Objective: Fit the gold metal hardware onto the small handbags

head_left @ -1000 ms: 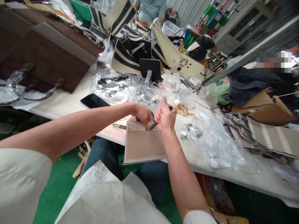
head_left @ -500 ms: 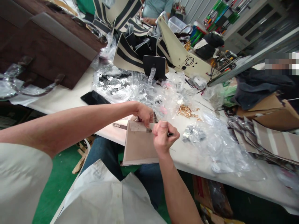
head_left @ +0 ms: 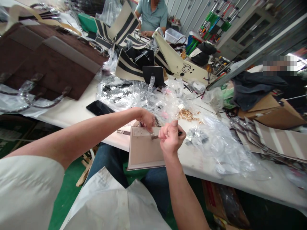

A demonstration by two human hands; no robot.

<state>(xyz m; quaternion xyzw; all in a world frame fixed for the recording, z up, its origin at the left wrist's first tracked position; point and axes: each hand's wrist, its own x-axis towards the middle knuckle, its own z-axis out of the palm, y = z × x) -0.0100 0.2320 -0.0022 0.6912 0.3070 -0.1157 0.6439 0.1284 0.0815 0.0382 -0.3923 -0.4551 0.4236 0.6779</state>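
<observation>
A flat beige panel [head_left: 144, 150] with dark edges rests tilted against the table's front edge, over my lap. From its left side sticks out a narrow brown strap with a metal buckle [head_left: 120, 131]. My left hand [head_left: 147, 120] is closed over the panel's upper edge, its index finger pointing down at a small metal piece [head_left: 152, 134]. My right hand [head_left: 171, 135] is a fist, thumb up, around a slim tool with a dark end [head_left: 180, 133]. The tool's thin shaft [head_left: 156, 137] reaches left to the metal piece; its exact kind is unclear.
Gold-coloured small parts [head_left: 188, 115] and crumpled clear plastic [head_left: 225, 150] lie beyond my hands. A dark phone [head_left: 98, 108] lies to the left, near a large brown bag [head_left: 59, 64]. Striped pieces [head_left: 128, 68] are piled behind. Another person [head_left: 153, 16] sits across.
The view has shifted slightly. The thin shaft between my hands now shows more plainly, and my right fist has tipped a little. Both hands remain at the panel.
</observation>
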